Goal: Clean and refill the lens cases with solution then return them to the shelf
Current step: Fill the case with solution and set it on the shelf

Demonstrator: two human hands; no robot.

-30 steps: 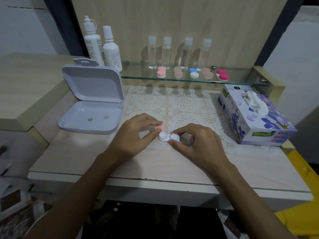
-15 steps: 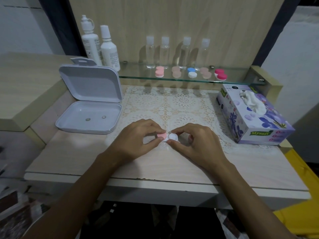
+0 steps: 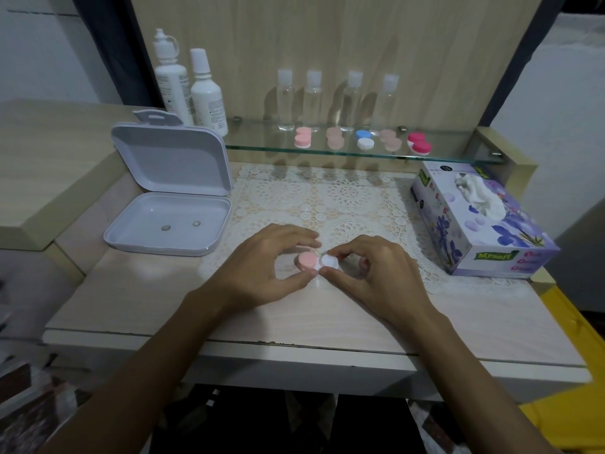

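My left hand curls round the pink cap of the lens case, thumb below and fingers above. My right hand pinches the white cap between thumb and forefinger. The case rests on the lace mat, near the middle of the table. An open grey box lies to the left, a tissue box to the right, with bare tabletop between my wrists and the front edge.

Labels on the two white bottles are too blurred to read; the right hand perhaps hides the lens case's far side.
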